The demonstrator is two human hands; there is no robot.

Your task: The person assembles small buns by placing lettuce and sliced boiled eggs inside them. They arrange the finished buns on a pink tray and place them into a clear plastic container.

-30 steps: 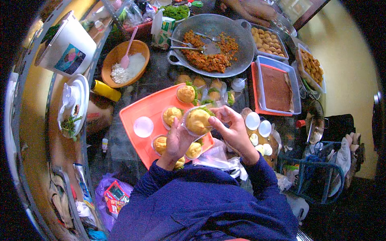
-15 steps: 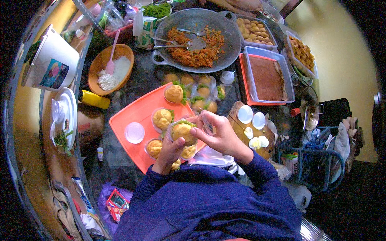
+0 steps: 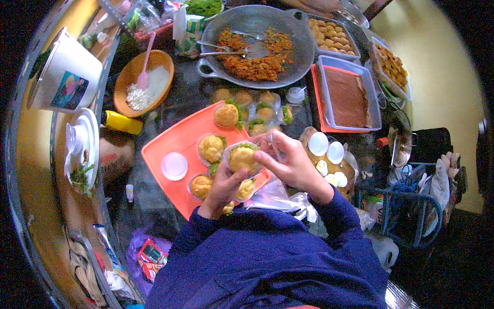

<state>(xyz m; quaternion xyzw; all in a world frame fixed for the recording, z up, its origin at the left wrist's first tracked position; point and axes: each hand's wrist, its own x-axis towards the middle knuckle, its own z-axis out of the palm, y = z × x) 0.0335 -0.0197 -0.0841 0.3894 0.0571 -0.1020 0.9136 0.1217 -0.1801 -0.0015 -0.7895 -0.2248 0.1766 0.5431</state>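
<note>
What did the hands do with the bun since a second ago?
Little changed. The left hand still holds the bun in its paper cup above the orange tray; the right hand stays on the clear wrap beside it. The other buns stayed put.

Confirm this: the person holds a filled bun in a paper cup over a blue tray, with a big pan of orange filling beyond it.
Not quite: the tray is orange, not blue, as the head view shows. The left hand and right hand do hold the filled bun in its paper cup over it, and the big pan of orange filling lies beyond.
</note>
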